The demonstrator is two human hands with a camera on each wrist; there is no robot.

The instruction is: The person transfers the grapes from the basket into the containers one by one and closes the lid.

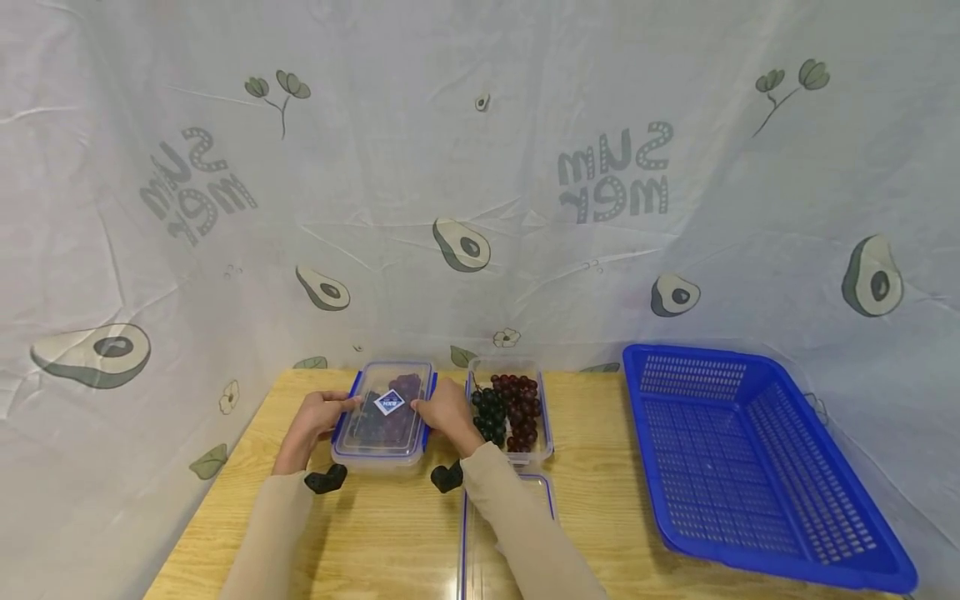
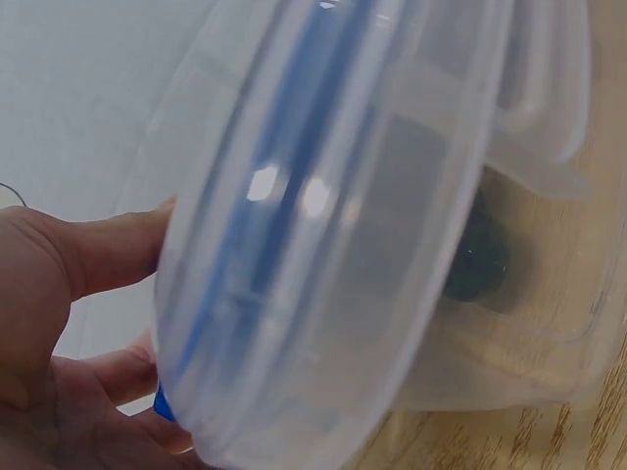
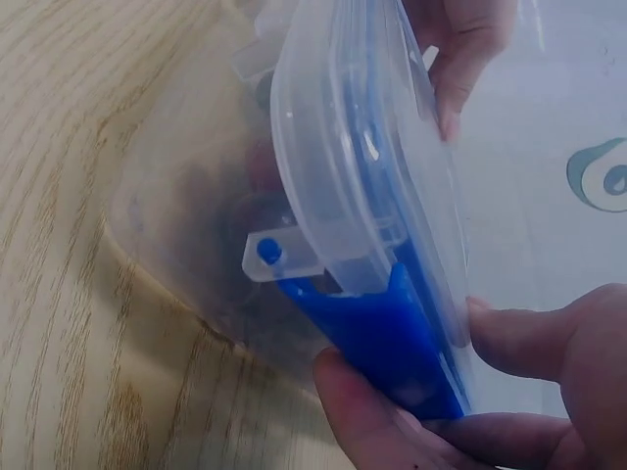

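A clear plastic food container (image 1: 375, 458) with a blue-edged lid and a diamond-shaped sticker (image 1: 388, 402) stands on the table's left side. Dark grapes (image 1: 405, 389) show dimly through its lid. My left hand (image 1: 318, 414) grips its left side, thumb on the lid's edge and fingers down by the rim. On the opposite side my right hand (image 1: 447, 412) holds it, with the thumb on the lid and fingers against a blue side latch (image 3: 382, 338). That latch hangs along the rim; whether it is fully fastened I cannot tell.
Right of it, a second container (image 1: 545, 450) without a lid holds dark green grapes (image 1: 489, 414) and red grapes (image 1: 522, 408). A loose clear lid (image 1: 480, 554) lies in front, partly under the right forearm. A large blue basket (image 1: 727, 467) occupies the table's right side. A printed curtain (image 1: 525, 275) hangs behind.
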